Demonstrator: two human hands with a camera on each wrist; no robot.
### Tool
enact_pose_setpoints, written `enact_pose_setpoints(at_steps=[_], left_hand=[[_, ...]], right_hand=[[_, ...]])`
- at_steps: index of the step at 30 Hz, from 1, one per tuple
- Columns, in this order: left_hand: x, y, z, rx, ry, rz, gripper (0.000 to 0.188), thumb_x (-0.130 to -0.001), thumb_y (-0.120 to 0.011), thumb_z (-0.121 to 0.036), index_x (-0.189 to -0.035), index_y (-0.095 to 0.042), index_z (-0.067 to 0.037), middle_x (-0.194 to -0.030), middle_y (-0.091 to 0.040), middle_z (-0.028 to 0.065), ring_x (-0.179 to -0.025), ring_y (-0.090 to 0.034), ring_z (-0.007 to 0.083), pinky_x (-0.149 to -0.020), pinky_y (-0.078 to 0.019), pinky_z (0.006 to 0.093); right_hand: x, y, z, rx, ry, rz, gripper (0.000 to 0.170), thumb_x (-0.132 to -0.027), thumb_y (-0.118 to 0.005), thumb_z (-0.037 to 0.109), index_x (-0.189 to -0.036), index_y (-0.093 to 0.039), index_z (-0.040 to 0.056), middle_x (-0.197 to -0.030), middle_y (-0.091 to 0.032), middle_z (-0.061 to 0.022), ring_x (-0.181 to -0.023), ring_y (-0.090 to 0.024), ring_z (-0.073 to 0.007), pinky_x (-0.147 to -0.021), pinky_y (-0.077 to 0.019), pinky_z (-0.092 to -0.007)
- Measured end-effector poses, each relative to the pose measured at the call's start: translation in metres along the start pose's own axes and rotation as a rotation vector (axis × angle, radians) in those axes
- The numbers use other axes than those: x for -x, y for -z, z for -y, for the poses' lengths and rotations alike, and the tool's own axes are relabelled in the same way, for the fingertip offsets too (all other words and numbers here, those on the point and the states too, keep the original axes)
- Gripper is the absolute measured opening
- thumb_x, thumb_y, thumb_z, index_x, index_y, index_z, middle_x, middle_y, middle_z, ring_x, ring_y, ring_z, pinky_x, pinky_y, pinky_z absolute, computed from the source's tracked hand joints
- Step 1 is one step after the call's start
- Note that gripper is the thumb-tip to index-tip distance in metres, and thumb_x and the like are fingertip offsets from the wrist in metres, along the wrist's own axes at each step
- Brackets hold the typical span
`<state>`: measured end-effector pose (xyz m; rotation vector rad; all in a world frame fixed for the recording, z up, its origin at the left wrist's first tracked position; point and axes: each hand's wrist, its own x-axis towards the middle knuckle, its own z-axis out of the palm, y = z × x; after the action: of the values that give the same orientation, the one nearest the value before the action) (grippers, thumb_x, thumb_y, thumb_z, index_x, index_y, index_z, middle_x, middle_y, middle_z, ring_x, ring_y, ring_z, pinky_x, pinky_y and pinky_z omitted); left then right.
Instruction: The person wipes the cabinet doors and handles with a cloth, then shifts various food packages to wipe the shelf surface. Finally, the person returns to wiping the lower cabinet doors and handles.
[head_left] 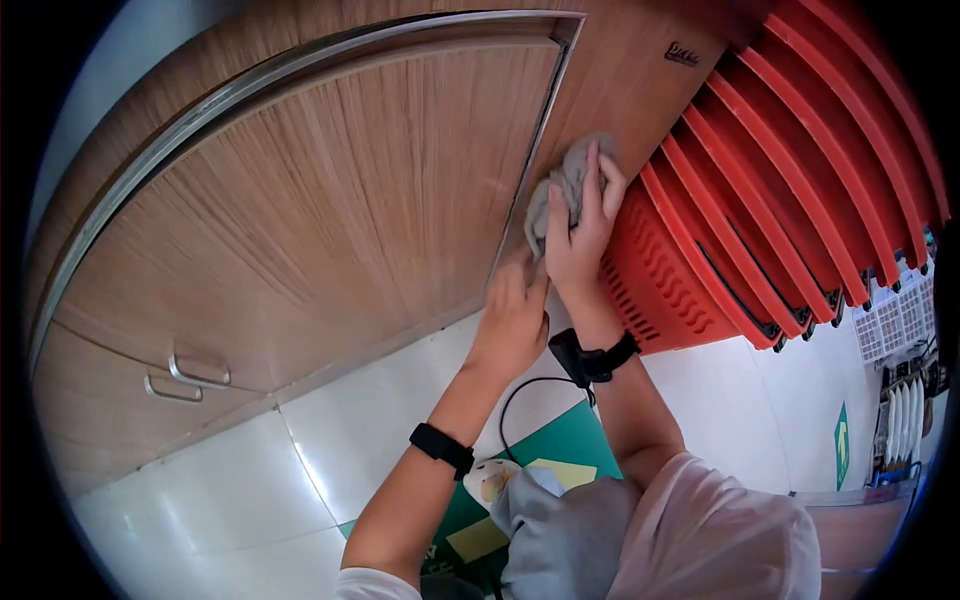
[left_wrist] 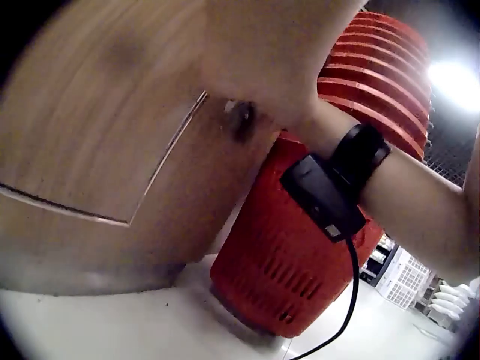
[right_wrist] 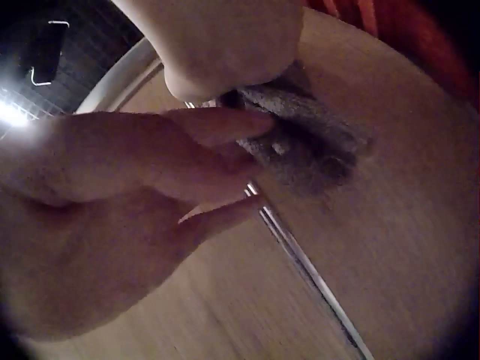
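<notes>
A bunched grey cloth (head_left: 568,185) lies against the wooden panel beside the cabinet door. My right hand (head_left: 585,235) holds it there, thumb on one side and fingers on the other. Just below, the slightly blurred left hand (head_left: 512,325) has its fingers reaching up to the cloth's lower end. In the right wrist view, the left hand (right_wrist: 112,202) extends its fingers to the grey cloth (right_wrist: 307,142), while part of the right hand (right_wrist: 232,45) shows above. The left wrist view has the left hand (left_wrist: 262,49) blurred at the top and a dark bit of cloth (left_wrist: 241,120).
Stacked red baskets (head_left: 680,270) stand right beside the panel. The cabinet door (head_left: 370,190) with its metal edge fills the left, with handles (head_left: 200,375) at its far side. A black cable (head_left: 508,412) loops near the wrists; a green mat (head_left: 575,435) lies below.
</notes>
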<state>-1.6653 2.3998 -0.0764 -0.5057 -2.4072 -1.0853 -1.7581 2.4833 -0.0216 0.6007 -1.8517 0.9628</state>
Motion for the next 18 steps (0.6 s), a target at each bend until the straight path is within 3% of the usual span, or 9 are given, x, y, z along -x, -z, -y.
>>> enact_pose_setpoints(at_steps=[2, 4, 8, 10, 12, 18], left_hand=[[-0.007, 0.013, -0.011, -0.033, -0.031, -0.097, 0.059, -0.069, -0.051, 0.008, -0.127, -0.04, 0.003, -0.13, -0.032, 0.0285, -0.118, -0.035, 0.0463, -0.1, -0.0315, 0.0501], [-0.007, 0.023, -0.013, -0.15, 0.018, -0.2, 0.061, -0.069, -0.052, 0.006, -0.129, -0.038, 0.003, -0.13, -0.03, 0.0313, -0.118, -0.033, 0.0479, -0.1, -0.03, 0.0495], [0.012, 0.024, 0.002, -0.211, 0.066, -0.228, 0.065, -0.069, -0.053, 0.005, -0.131, -0.036, 0.004, -0.13, -0.029, 0.0319, -0.118, -0.031, 0.0472, -0.101, -0.0287, 0.0503], [0.021, 0.019, 0.01, -0.261, 0.075, -0.128, 0.066, -0.069, -0.054, 0.004, -0.132, -0.035, 0.004, -0.13, -0.029, 0.0314, -0.119, -0.031, 0.0473, -0.101, -0.0284, 0.0506], [0.019, 0.019, 0.008, -0.296, 0.057, -0.142, 0.065, -0.068, -0.056, 0.003, -0.13, -0.037, 0.006, -0.129, -0.031, 0.0296, -0.118, -0.032, 0.0455, -0.1, -0.0287, 0.0503], [-0.006, 0.042, -0.016, -0.301, -0.048, -0.208, 0.063, -0.071, -0.057, 0.0, -0.13, -0.038, 0.004, -0.128, -0.031, 0.0294, -0.116, -0.032, 0.0465, -0.097, -0.0311, 0.0506]], right_hand=[[-0.022, 0.002, 0.019, -0.094, 0.023, 0.0, 0.05, -0.085, -0.055, 0.008, -0.131, -0.041, -0.0042, -0.122, -0.039, -0.0182, -0.114, -0.04, -0.0309, -0.099, -0.0302, -0.038], [-0.029, 0.0, 0.031, -0.043, 0.04, 0.007, 0.051, -0.084, -0.057, 0.009, -0.131, -0.041, -0.0041, -0.123, -0.038, -0.0184, -0.114, -0.039, -0.0313, -0.1, -0.0295, -0.038], [-0.001, -0.016, 0.021, -0.004, 0.13, 0.031, 0.057, -0.08, -0.061, 0.011, -0.132, -0.042, -0.004, -0.124, -0.037, -0.0186, -0.115, -0.038, -0.032, -0.1, -0.0288, -0.0389], [0.016, -0.022, 0.011, -0.023, 0.145, 0.004, 0.057, -0.079, -0.061, 0.011, -0.131, -0.042, -0.0045, -0.123, -0.038, -0.0186, -0.115, -0.038, -0.0329, -0.099, -0.0294, -0.0399], [0.021, -0.019, 0.006, 0.027, 0.134, 0.038, 0.057, -0.079, -0.061, 0.011, -0.13, -0.042, -0.0054, -0.123, -0.038, -0.019, -0.115, -0.038, -0.0334, -0.098, -0.0304, -0.0409], [-0.043, 0.003, 0.025, 0.032, 0.182, -0.103, 0.049, -0.077, -0.061, 0.008, -0.124, -0.05, -0.0019, -0.114, -0.047, -0.0173, -0.103, -0.048, -0.0344, -0.088, -0.0391, -0.0399]])
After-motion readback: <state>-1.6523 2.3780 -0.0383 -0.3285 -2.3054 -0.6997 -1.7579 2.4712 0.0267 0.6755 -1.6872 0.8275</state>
